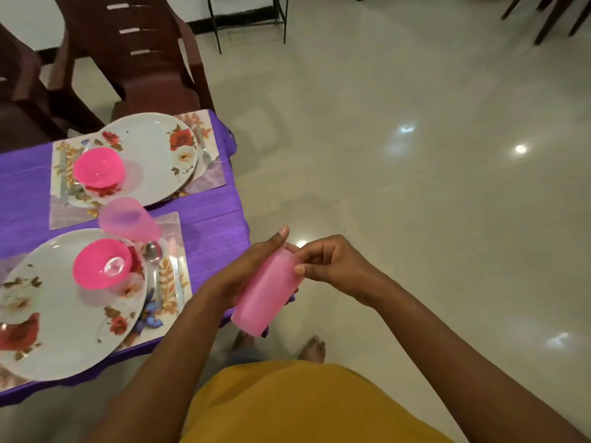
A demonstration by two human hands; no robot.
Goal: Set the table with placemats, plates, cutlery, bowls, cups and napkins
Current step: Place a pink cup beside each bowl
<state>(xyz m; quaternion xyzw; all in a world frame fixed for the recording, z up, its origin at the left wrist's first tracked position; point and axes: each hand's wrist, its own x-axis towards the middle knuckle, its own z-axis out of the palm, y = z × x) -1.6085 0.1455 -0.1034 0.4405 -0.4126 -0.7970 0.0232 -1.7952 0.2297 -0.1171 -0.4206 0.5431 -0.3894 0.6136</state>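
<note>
- My left hand [256,270] wraps round a stack of translucent pink plastic cups [267,298], thumb up along its top end, fingers curled behind it.
- My right hand [329,260] pinches the narrow top end of that stack between thumb and fingertips.
- The stack is tilted, held in the air just off the table's right edge, over the glossy cream tiled floor [415,155].
- Purple tablecloth [211,225] covers the table; two place settings lie along its right edge.
- Near setting: floral placemat [169,282] by the near right corner, white flower-printed plate [64,314] on it, bright pink plastic bowl [101,263] on the plate.
- Metal spoon [153,254] lies on the near placemat just right of the plate.
- One translucent pink cup [128,223] stands at the far edge of the near placemat, between the two settings.
- Far setting: second floral placemat [208,177], second white flowered plate [153,161], second pink bowl [98,167] on its left part.
- Fork [204,148] lies right of the far plate; cutlery on its left is too blurred to tell apart.
- Dark brown plastic chair [134,52] stands at the table's far edge.
- My yellow shirt [287,407] and bare feet [315,348] show below.
</note>
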